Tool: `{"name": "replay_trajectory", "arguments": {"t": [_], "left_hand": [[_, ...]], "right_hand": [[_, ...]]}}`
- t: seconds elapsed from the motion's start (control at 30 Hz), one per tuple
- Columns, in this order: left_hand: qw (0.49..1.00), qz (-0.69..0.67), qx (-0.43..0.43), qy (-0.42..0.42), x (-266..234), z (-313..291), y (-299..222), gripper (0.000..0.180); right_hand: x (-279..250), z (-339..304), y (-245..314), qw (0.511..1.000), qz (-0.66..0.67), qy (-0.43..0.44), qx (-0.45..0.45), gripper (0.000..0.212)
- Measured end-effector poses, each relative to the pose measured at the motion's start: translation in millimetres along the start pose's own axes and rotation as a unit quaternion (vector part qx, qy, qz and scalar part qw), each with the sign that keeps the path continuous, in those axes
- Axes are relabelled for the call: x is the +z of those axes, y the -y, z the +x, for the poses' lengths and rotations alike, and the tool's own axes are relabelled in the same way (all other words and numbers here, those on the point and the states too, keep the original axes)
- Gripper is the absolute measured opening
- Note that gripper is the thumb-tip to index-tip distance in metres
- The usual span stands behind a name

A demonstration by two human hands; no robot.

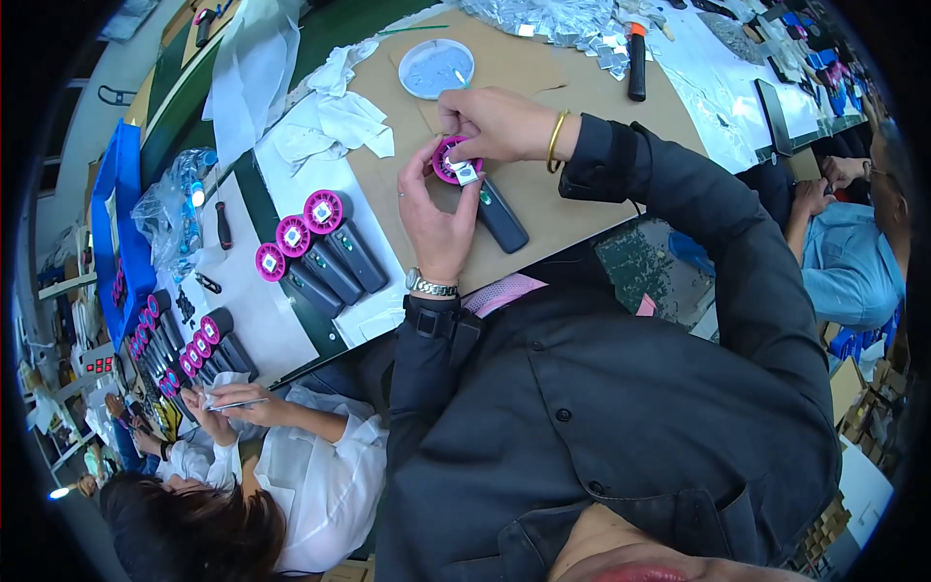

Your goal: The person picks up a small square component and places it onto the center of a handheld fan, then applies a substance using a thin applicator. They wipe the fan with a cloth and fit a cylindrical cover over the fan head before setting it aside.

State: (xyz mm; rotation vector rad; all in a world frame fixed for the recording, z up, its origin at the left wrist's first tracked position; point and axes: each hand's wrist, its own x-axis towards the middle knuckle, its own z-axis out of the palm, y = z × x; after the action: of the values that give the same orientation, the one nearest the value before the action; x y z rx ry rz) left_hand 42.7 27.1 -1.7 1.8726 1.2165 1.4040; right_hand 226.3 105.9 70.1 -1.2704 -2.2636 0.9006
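Note:
A handheld fan with a round magenta head [446, 161] and a dark grey handle [504, 221] lies on the brown board. My left hand [434, 221] is closed around the head's left and near side. Over the head, my right hand [497, 124] has its fingers pinched at the centre; what they hold there is hidden. A small whitish square piece [466, 174] shows on the head's near right part, beside my fingertips. Just beyond my hands stands a shallow white round dish [436, 70] with bits in it.
Several similar fans [293, 236] lie to the left, squares on their centres. A crumpled white cloth [335, 121] is farther off. A black-and-orange tool [637, 63] and a pile of small clear pieces [611, 44] lie at the far right. A co-worker's hands [233, 405] are at lower left.

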Motion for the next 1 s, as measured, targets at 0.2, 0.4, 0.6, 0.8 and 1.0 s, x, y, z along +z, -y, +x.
{"name": "replay_trajectory", "arguments": {"t": [0.2,0.4,0.6,0.8,1.0], "left_hand": [[0.999,0.033,0.027,0.009,-2.3,-0.3,-7.5,0.079],[0.998,0.044,0.033,0.017,-10.8,1.4,-3.8,0.078],[0.999,0.026,0.024,0.011,-7.2,2.1,1.5,0.078],[0.999,0.034,0.019,0.009,-5.9,2.3,-1.2,0.079],[0.999,0.040,0.007,0.010,-7.8,1.5,-0.7,0.080]], "right_hand": [[-3.5,-27.8,9.5,0.995,0.069,-0.058,-0.045,0.039],[4.8,-58.4,15.3,0.986,-0.042,-0.097,-0.127,0.036],[2.4,-49.0,10.6,0.962,-0.128,-0.146,-0.194,0.025],[0.4,-39.7,3.4,0.938,-0.182,-0.147,-0.255,0.024],[0.6,-36.6,5.7,0.938,-0.214,-0.121,-0.245,0.026]]}}
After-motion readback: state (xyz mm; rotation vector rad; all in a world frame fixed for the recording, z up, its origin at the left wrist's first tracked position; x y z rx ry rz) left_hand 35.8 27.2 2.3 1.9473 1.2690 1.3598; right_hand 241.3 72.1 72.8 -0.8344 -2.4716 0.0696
